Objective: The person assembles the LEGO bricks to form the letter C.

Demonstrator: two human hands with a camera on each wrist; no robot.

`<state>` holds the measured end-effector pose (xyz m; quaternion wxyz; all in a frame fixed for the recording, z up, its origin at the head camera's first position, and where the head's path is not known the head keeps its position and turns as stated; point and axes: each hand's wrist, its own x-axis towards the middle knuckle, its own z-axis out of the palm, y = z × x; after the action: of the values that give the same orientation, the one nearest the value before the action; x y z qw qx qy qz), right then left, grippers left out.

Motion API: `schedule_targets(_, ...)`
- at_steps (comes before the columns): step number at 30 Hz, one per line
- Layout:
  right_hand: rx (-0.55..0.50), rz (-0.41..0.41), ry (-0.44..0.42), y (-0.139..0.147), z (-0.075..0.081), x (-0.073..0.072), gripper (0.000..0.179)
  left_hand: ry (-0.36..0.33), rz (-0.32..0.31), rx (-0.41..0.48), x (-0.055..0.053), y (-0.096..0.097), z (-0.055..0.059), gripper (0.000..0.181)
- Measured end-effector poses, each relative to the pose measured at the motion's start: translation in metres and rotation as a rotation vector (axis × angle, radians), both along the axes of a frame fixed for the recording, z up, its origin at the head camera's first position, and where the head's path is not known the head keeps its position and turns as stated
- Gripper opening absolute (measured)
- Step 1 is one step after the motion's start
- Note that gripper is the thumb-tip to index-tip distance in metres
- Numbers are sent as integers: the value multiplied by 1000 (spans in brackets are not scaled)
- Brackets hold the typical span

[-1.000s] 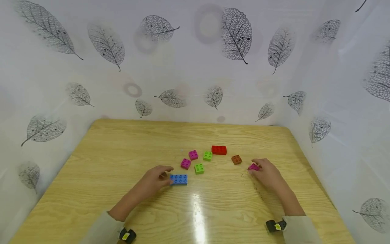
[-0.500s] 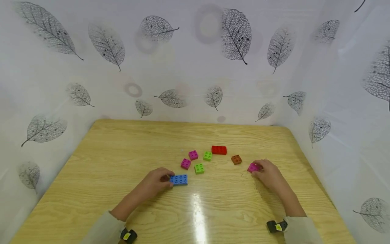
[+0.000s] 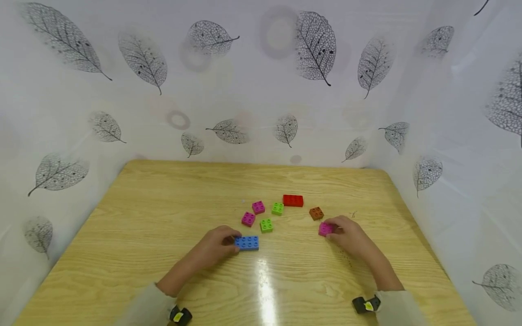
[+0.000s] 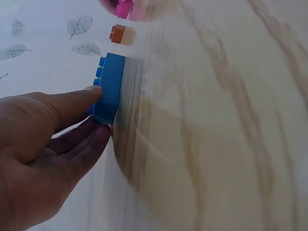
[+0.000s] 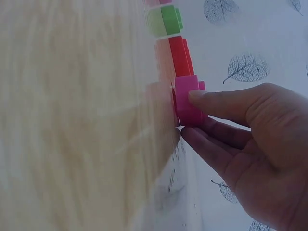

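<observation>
My left hand (image 3: pixel 217 246) grips the left end of a long blue toy building brick (image 3: pixel 248 243), studs up, low at the tabletop. In the left wrist view the thumb lies along the near side of the blue brick (image 4: pixel 109 89) and the other fingers curl behind its end. On the right, my right hand (image 3: pixel 350 235) pinches a small square pink brick (image 3: pixel 325 229) between thumb and fingers. The right wrist view has the thumb on the side of this pink brick (image 5: pixel 188 101). Part of each held brick is hidden by the fingers.
Between the hands and farther back lie two pink bricks (image 3: pixel 248 219), two green bricks (image 3: pixel 266 225), a long red brick (image 3: pixel 293 200) and a brown brick (image 3: pixel 316 213). The wooden table (image 3: pixel 163 194) meets a leaf-printed white cloth (image 3: pixel 244 90) behind and at both sides.
The left hand has closed on the blue brick and shifted it slightly right and nearer. My right hand has brought the pink brick left, toward the middle. The other bricks stay put.
</observation>
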<state>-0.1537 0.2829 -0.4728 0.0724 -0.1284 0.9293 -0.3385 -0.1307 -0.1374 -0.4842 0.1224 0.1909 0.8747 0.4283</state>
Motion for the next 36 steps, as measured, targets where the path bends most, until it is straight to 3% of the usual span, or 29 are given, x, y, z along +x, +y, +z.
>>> schedule_targets(11,-64,98,-28,-27,-3,1,37,-48,-37,14,0,20,2,33)
schedule_targets(19,-34,209,24,-48,1,0,37,-79,-47,-21,0,33,5,33)
schedule_targets(29,-118,303,-37,-69,4,7,34,-75,-77,1,-3,46,1,33)
schedule_targets(33,-185,340,-28,-73,6,8,35,-79,-76,-5,-4,49,0,34)
schedule_targets(36,-179,360,-3,-77,7,10,34,-92,-78,-5,-5,51,-2,35)
